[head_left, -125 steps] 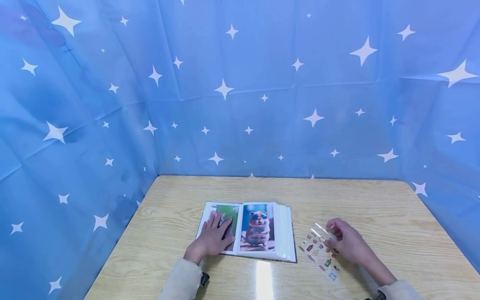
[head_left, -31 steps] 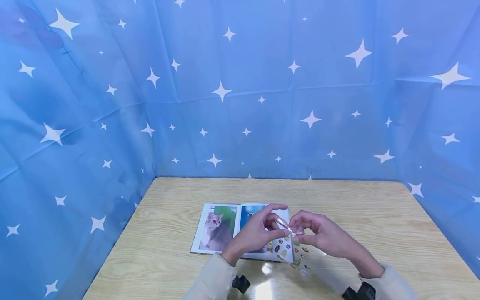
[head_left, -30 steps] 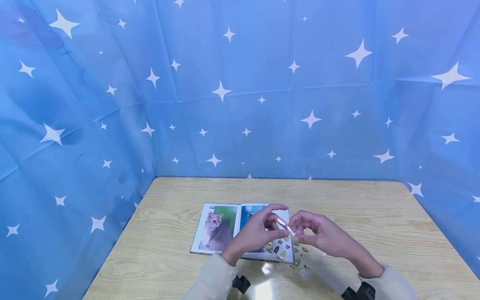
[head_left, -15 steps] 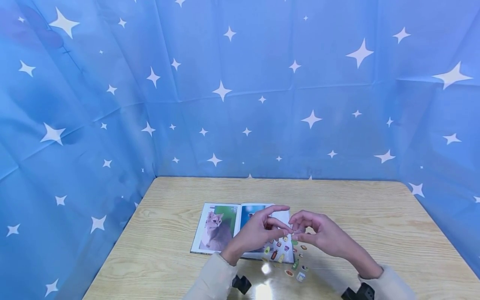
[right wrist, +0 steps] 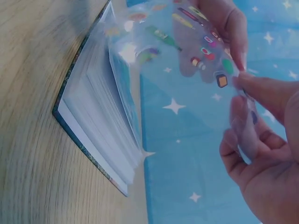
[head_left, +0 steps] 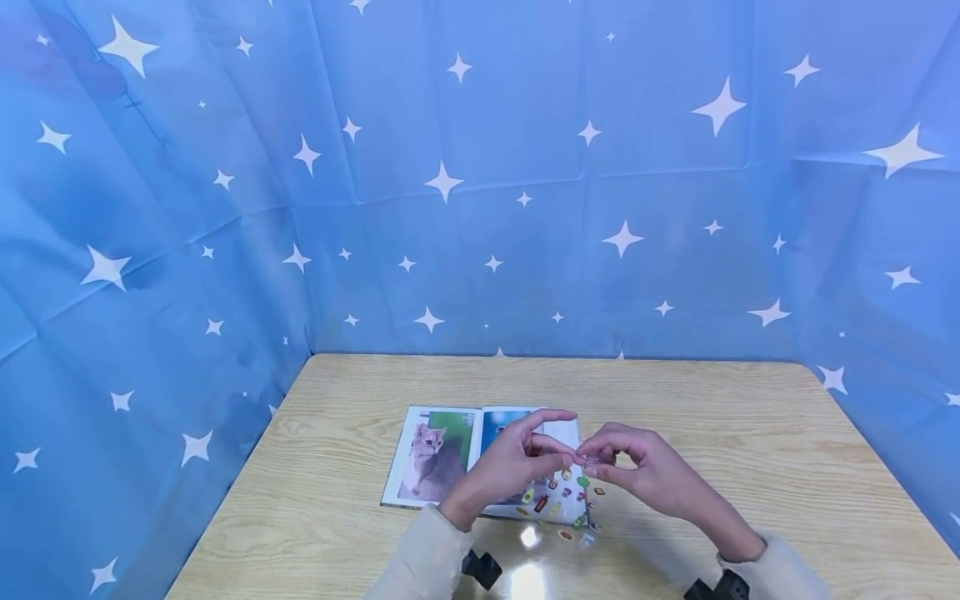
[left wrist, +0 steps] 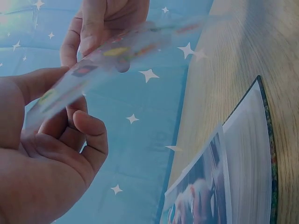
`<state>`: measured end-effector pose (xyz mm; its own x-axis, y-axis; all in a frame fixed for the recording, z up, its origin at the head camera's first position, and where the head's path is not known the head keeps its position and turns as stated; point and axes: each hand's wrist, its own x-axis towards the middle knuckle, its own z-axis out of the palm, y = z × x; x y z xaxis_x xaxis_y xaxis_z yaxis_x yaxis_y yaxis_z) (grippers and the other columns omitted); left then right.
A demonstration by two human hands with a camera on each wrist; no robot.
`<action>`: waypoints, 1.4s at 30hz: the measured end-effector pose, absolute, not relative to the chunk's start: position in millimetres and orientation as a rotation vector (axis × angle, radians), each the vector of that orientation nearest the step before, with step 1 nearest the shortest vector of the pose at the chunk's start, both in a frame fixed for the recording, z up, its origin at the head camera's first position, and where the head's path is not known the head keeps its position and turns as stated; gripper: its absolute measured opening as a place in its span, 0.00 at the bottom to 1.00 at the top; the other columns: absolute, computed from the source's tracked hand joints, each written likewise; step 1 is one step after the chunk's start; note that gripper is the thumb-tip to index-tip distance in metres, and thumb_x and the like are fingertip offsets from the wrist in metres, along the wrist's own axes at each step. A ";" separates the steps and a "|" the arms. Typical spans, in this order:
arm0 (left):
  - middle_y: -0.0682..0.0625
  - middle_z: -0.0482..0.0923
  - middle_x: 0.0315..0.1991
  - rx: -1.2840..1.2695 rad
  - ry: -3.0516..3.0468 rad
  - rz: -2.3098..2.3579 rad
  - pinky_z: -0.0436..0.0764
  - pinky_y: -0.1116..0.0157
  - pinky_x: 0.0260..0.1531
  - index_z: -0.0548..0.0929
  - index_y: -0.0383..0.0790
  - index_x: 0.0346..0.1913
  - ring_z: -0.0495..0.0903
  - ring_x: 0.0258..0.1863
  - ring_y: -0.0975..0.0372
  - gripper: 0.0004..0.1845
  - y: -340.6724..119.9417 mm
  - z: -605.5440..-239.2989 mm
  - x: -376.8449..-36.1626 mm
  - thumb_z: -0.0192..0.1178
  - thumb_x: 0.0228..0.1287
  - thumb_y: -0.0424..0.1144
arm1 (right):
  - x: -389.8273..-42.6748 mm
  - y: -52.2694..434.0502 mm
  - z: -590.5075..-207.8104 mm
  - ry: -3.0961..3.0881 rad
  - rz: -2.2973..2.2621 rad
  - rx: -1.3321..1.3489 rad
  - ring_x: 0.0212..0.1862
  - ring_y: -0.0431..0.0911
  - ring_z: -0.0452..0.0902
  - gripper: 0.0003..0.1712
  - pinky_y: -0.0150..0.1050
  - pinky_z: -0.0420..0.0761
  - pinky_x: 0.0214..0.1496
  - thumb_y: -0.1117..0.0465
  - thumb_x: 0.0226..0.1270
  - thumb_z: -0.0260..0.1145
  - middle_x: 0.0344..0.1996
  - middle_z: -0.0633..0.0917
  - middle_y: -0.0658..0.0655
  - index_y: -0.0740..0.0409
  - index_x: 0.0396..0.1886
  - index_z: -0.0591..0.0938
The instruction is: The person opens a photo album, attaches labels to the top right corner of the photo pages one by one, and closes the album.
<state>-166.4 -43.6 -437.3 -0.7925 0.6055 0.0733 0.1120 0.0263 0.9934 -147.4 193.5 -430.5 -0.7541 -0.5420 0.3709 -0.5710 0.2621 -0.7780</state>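
Note:
Both hands hold a clear sticker sheet (head_left: 564,500) with small coloured stickers above the wooden table (head_left: 712,417). My left hand (head_left: 517,462) pinches its top edge with thumb and finger, and my right hand (head_left: 637,471) pinches the same edge beside it. The sheet (left wrist: 107,60) hangs between the hands in the left wrist view; in the right wrist view the sheet (right wrist: 187,42) curls over the album. An open photo album (head_left: 442,454) lies under the hands, a cat photo on its left page; the right page is mostly hidden by the left hand.
Blue star-printed cloth (head_left: 480,183) walls the table on the back and both sides. The album's page stack (right wrist: 98,121) rises from the tabletop. A bright light glare (head_left: 528,575) lies on the wood near the front edge.
The left hand left the album page and the right hand lifted the sticker sheet off the table. Over the last second the hanging sheet has swung slightly left and lower.

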 end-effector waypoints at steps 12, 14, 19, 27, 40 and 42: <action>0.46 0.88 0.44 0.735 1.924 1.835 0.69 0.74 0.22 0.72 0.55 0.67 0.77 0.27 0.64 0.25 -44.0 -437.7 -166.6 0.60 0.70 0.33 | -147.4 191.1 -432.0 -2.486 1.521 1.046 0.31 0.40 0.78 0.14 0.34 0.77 0.32 0.65 0.66 0.68 0.30 0.83 0.44 0.48 0.49 0.86; 0.47 0.88 0.44 0.735 1.922 1.833 0.68 0.73 0.21 0.73 0.55 0.67 0.76 0.26 0.63 0.25 -44.4 -438.1 -166.8 0.60 0.70 0.33 | -147.3 190.9 -432.3 -2.486 1.519 1.040 0.31 0.40 0.78 0.13 0.34 0.77 0.33 0.65 0.66 0.68 0.30 0.83 0.44 0.48 0.48 0.86; 0.49 0.89 0.43 0.753 1.918 1.830 0.65 0.73 0.18 0.73 0.57 0.66 0.69 0.19 0.63 0.24 -45.4 -440.0 -167.3 0.58 0.71 0.34 | -147.2 190.5 -433.3 -2.446 1.499 1.039 0.30 0.39 0.77 0.13 0.34 0.77 0.33 0.68 0.64 0.70 0.29 0.83 0.45 0.47 0.44 0.87; 0.52 0.89 0.41 0.726 1.948 1.826 0.71 0.73 0.25 0.74 0.60 0.65 0.80 0.28 0.66 0.24 -45.9 -440.8 -167.3 0.60 0.70 0.37 | -147.7 190.4 -437.8 -2.370 1.468 1.033 0.32 0.39 0.76 0.14 0.33 0.76 0.34 0.70 0.60 0.72 0.29 0.83 0.45 0.47 0.41 0.87; 0.54 0.89 0.39 0.656 2.007 1.824 0.69 0.73 0.22 0.74 0.63 0.64 0.74 0.22 0.67 0.25 -41.6 -444.9 -168.3 0.62 0.69 0.37 | -148.8 193.0 -443.9 -2.318 1.428 1.013 0.33 0.38 0.79 0.15 0.31 0.80 0.35 0.71 0.57 0.73 0.31 0.85 0.46 0.48 0.40 0.88; 0.54 0.89 0.39 0.648 2.013 1.821 0.69 0.73 0.23 0.73 0.64 0.64 0.75 0.23 0.68 0.25 -41.1 -445.8 -168.3 0.61 0.69 0.37 | -149.1 193.1 -444.6 -2.314 1.425 1.007 0.33 0.39 0.80 0.15 0.31 0.80 0.35 0.72 0.57 0.73 0.32 0.85 0.46 0.48 0.40 0.88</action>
<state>-168.3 -41.1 -445.8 -0.8347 0.5489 0.0457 0.1002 0.0696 0.9925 -149.1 193.1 -444.6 -0.7326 -0.4277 0.5294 -0.6652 0.2857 -0.6898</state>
